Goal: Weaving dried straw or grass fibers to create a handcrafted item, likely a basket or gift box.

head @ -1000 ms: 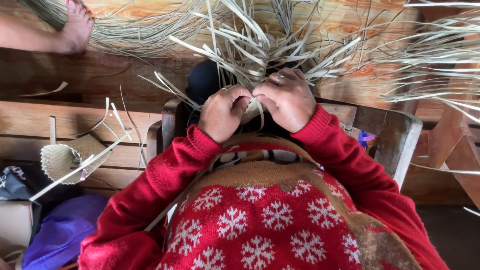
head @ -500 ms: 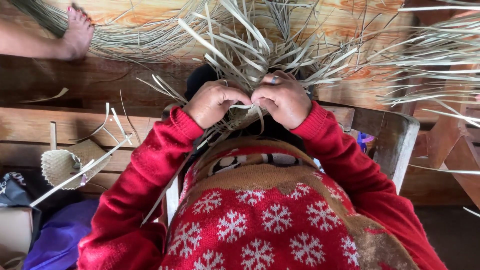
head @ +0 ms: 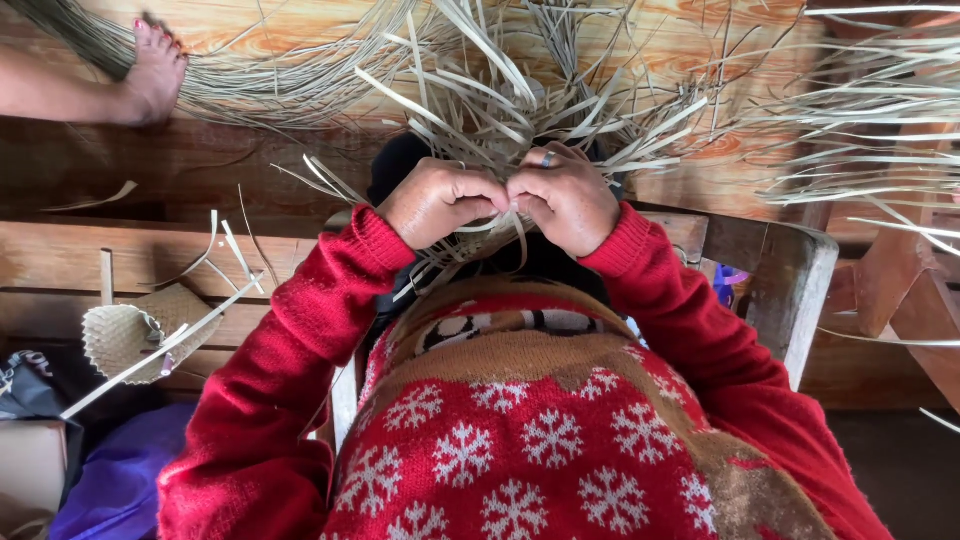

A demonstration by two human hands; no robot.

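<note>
Left hand: left hand point(head: 440, 200), centre of frame, fist-like; fingers curled tight, pinching pale flat strips at the knuckle line.
Right hand: right hand point(head: 565, 195), touching the left at the thumbs; fingers closed on the same strips; a ring shows on one finger.
Work piece: woven strip work point(head: 470, 245), a dense knot of plaited pale strips just under and between both hands, held above the lap; most of the woven part is hidden by the hands.
Loose ends: strip ends point(head: 500, 90) fan upward and outward from the hands toward the top of the frame.
Handling, judged: light, thin, springy; bends along its length but likely creases or splits if folded sharply. Dry surface looks smooth, so ends may slip unless pinched close to the weave. Best hold seems to be right at the crossing point, not out on the free ends.
Clothing: red sweater sleeves point(head: 290, 330), snowflake pattern on the chest, lower half of frame.
Around, left: small woven cone point(head: 125, 335) on the wooden floor point(head: 60, 260), a long strip lying across it; purple cloth point(head: 120, 480) at lower left.
Around, right: wooden chair frame point(head: 800, 280); more strip bundles point(head: 880, 110) at upper right.
Other person: a bare foot point(head: 155, 70), upper left, resting on a bundle of strips.
In the way: the fanned ends crowd the space above the hands and hide the floor there.
</note>
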